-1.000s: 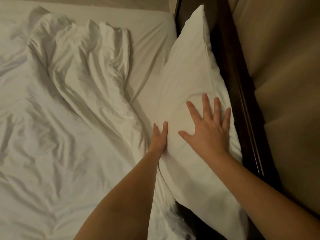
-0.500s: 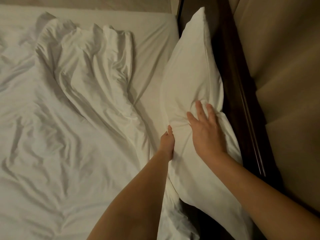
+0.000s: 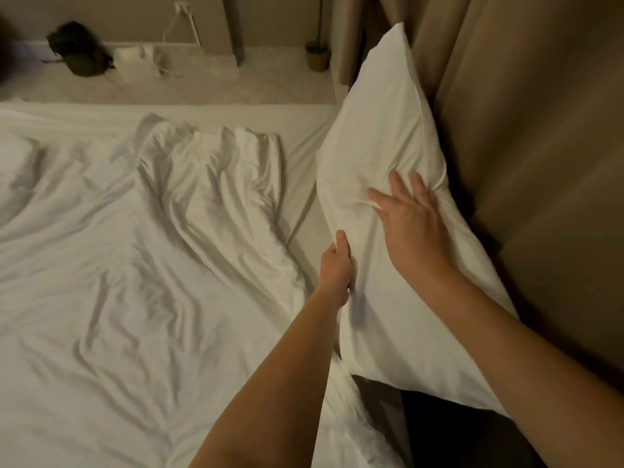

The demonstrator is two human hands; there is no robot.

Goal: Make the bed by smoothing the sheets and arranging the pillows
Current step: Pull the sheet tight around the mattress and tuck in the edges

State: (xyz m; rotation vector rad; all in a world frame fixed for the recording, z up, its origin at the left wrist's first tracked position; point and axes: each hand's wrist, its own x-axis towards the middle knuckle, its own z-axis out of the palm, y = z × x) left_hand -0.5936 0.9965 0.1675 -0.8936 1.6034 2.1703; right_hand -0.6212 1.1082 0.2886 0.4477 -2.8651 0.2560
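Pillow, pressed flat a second ago, now lifted ahead of the hands against the headboard: left hand curled round its edge, right hand clutching its bunched face; rumpled sheet left of them awaits smoothing.

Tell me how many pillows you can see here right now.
1. The pillow leans against the headboard at the right, held by the left hand and the right hand. A puffy white shape at the far left edge may be another; unclear.
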